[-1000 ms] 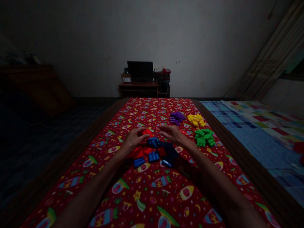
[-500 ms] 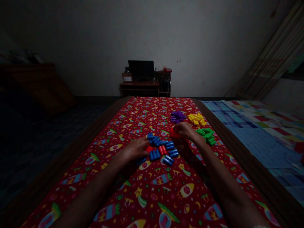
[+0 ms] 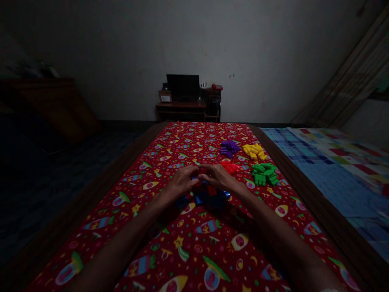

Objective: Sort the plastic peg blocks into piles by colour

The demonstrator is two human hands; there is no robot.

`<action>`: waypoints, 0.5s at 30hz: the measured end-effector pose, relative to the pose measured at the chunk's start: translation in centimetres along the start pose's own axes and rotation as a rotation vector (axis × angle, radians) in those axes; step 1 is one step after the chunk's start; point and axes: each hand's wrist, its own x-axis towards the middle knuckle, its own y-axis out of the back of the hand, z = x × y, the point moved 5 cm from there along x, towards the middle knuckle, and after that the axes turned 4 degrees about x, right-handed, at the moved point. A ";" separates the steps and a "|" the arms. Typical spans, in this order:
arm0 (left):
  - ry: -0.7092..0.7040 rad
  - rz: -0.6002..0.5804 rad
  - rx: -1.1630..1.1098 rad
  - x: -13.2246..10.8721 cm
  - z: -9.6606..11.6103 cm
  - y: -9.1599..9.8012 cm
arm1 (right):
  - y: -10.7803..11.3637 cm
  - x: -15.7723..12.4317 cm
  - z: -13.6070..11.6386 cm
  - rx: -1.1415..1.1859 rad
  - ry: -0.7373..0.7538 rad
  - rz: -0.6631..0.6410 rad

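Note:
Over the loose pile of blue toy blocks (image 3: 199, 199), my left hand (image 3: 181, 180) and my right hand (image 3: 219, 177) meet, fingertips nearly touching. Their fingers are bent round a small red block (image 3: 201, 172), which shows dimly in the gap between them. Partly under my hands, another red block (image 3: 212, 190) lies among the blue ones. Just beyond my right hand is a pile of red blocks (image 3: 231, 167). Shadow and my fingers hide much of the blue pile.
Purple blocks (image 3: 229, 148), yellow blocks (image 3: 254, 151) and green blocks (image 3: 264, 174) lie in separate piles on the right. A red patterned cloth (image 3: 182, 142) covers the long table. Past its far end stands a desk (image 3: 180, 105) with a dark screen (image 3: 183, 86).
My right hand has moved left from the red pile to meet my left hand. My left hand has shifted slightly up and inward over the blue pile. The view has tilted a little.

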 end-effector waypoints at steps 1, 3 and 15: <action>0.017 -0.015 -0.024 0.0 -0.3 0.0 | 0.5 0.0 0.4 -0.005 -0.034 0.042; 0.062 -0.041 -0.068 0.1 -0.9 0.1 | 1.8 0.1 1.7 0.052 -0.131 0.113; 0.080 -0.050 0.082 -0.5 0.4 -0.4 | 2.1 0.4 2.9 0.341 -0.201 0.103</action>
